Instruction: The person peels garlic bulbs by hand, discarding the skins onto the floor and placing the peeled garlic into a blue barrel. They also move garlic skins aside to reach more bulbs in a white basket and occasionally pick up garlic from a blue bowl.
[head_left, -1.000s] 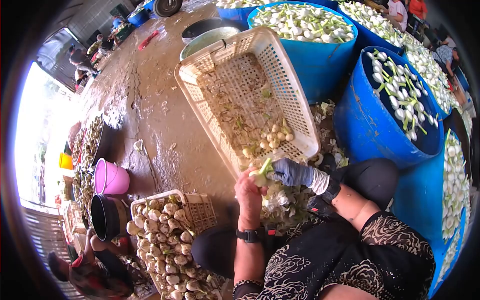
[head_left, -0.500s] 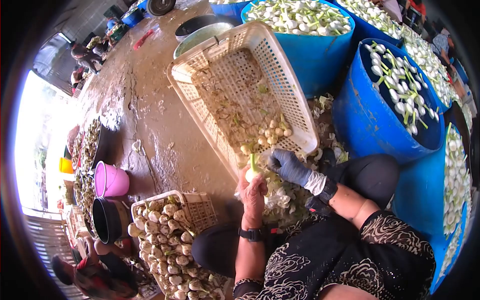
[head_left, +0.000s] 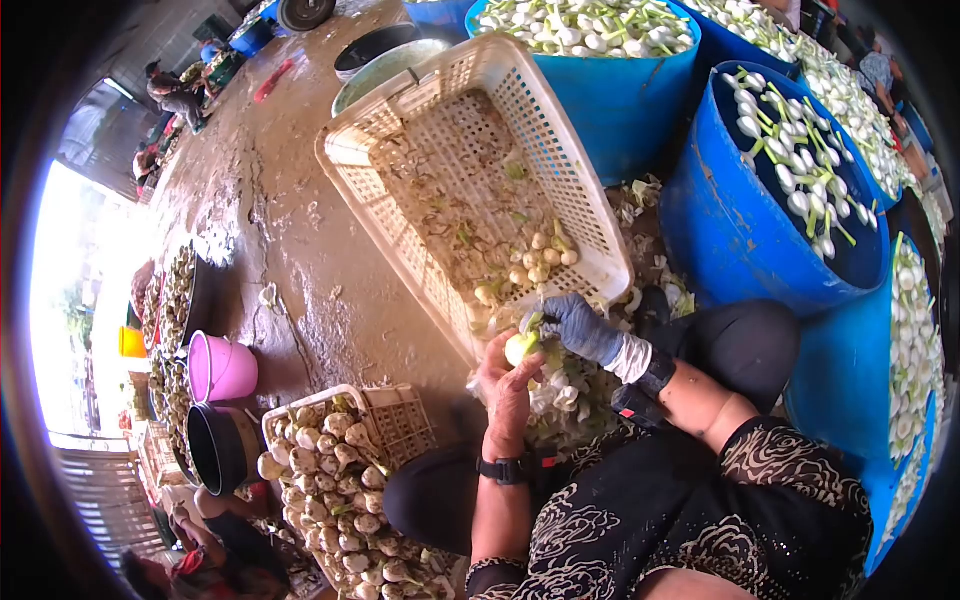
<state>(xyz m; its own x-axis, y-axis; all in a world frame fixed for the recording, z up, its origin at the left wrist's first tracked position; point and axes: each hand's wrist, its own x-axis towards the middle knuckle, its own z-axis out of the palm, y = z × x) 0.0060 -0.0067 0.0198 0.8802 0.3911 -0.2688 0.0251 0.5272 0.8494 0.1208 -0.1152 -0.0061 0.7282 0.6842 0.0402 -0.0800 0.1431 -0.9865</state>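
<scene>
My bare left hand (head_left: 508, 378) is closed around a pale onion bulb (head_left: 521, 347) with green at its top. Against that green part press the closed fingers of my right hand (head_left: 578, 328), which wears a grey-blue glove; whether a small tool is in them is hidden. Just beyond both hands lies a large cream plastic crate (head_left: 400, 215), tilted in view, with several peeled bulbs (head_left: 540, 262) at its near end and brown scraps on its bottom. Below my hands is a heap of pale peelings (head_left: 558, 405).
A smaller crate (head_left: 400, 415) heaped with unpeeled bulbs (head_left: 335, 490) stands left of my knee. Blue tubs (head_left: 690, 235) with white bulbs stand right and ahead. A pink bucket (head_left: 222, 367) and black bucket (head_left: 222, 450) are at left. Another person (head_left: 215, 545) sits at lower left; the floor (head_left: 280, 200) is wet.
My right hand has moved left onto the top of the onion. The onion's upright green stem now looks bent or covered at my right fingers. The view has shifted slightly.
</scene>
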